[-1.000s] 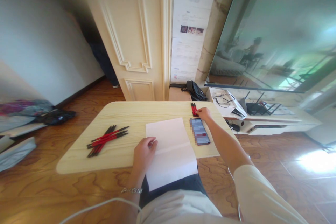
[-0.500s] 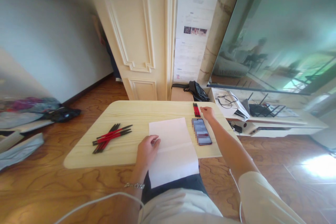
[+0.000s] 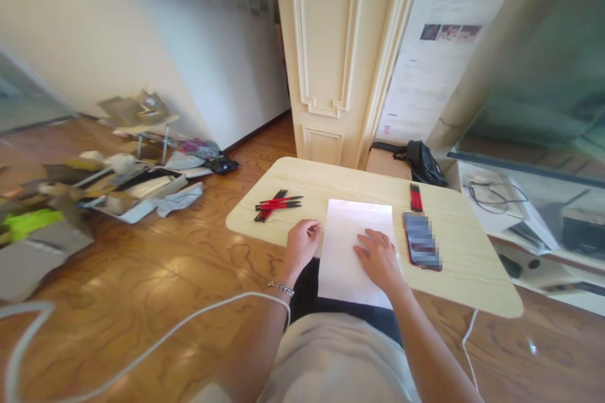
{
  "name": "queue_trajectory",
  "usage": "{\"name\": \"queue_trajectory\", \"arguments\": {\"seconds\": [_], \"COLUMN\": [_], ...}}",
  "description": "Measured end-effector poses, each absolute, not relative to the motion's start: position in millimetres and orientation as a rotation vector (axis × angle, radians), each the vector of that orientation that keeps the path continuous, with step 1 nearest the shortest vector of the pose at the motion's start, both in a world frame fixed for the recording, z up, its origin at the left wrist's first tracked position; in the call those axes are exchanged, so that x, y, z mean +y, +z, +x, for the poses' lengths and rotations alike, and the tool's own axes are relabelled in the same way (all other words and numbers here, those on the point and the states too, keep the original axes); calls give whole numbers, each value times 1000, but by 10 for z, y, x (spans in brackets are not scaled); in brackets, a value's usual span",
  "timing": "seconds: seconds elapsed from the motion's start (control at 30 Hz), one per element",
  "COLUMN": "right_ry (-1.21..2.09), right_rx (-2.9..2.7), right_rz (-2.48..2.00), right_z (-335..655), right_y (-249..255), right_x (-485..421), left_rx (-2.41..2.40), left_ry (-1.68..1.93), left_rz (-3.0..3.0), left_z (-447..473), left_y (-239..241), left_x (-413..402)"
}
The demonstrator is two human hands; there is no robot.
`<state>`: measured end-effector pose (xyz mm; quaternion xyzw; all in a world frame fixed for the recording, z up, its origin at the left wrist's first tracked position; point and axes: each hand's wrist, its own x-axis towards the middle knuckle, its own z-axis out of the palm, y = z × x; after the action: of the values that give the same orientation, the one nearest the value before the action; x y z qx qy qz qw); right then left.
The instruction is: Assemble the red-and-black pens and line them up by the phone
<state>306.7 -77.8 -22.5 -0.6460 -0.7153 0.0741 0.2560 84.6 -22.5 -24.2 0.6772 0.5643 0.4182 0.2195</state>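
A white sheet of paper (image 3: 352,233) lies on a light wooden table (image 3: 463,252), its near end hanging over the table's edge. My right hand (image 3: 378,258) rests flat on the sheet, fingers spread and empty. My left hand (image 3: 301,244) sits at the paper's left edge with its fingers curled loosely; nothing shows in it. A pile of several red and black pens (image 3: 276,204) lies to the left of my left hand. A smaller bundle of red and black pens (image 3: 416,197) lies at the far right, just behind a phone (image 3: 421,241).
A black bag (image 3: 423,164) sits behind the table by a cream panelled door (image 3: 340,44). Cluttered boxes and cloths (image 3: 118,182) cover the floor at left. A low white shelf with cables (image 3: 501,198) stands at right. A white cable (image 3: 142,352) crosses the floor near me.
My right hand has come back from the small pen bundle and now lies on the paper. The view has swung left, bringing in the floor clutter. My left hand stays at the paper's edge.
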Motion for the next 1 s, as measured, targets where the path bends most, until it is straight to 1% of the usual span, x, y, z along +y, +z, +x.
{"name": "queue_trajectory", "arguments": {"seconds": [0.1, 0.2, 0.27, 0.37, 0.47, 0.63, 0.83, 0.93, 1.0], "right_ry": [143, 128, 133, 139, 151, 158, 158, 148, 138], "right_rx": [-1937, -1941, -1946, -1952, -1961, -1965, -1973, -1972, -1972], "right_rz": [-1812, -1847, -1865, -1894, -1925, -1933, -1919, -1901, -1886], "right_z": [3066, 3079, 3077, 3062, 3049, 3038, 3038, 3038, 3037], "right_y": [-276, -290, -286, -262, -221, -177, -179, -178, -176], "right_x": [-748, -727, -726, -732, -740, -751, -751, -753, -752], "left_rx": [1668, 1812, 1924, 2077, 2117, 2095, 2060, 1996, 1885], "left_ry": [1156, 1065, 971, 736, 569, 419, 374, 460, 587], "left_rz": [1973, 2120, 2215, 2308, 2377, 2441, 2488, 2418, 2332], "left_z": [564, 276, 112, -56, -129, -147, -142, -26, 135], "left_y": [-214, -133, -64, 25, 66, 61, 177, 263, 291], "left_x": [-147, 8, 125, 268, 358, 445, 450, 363, 269]}}
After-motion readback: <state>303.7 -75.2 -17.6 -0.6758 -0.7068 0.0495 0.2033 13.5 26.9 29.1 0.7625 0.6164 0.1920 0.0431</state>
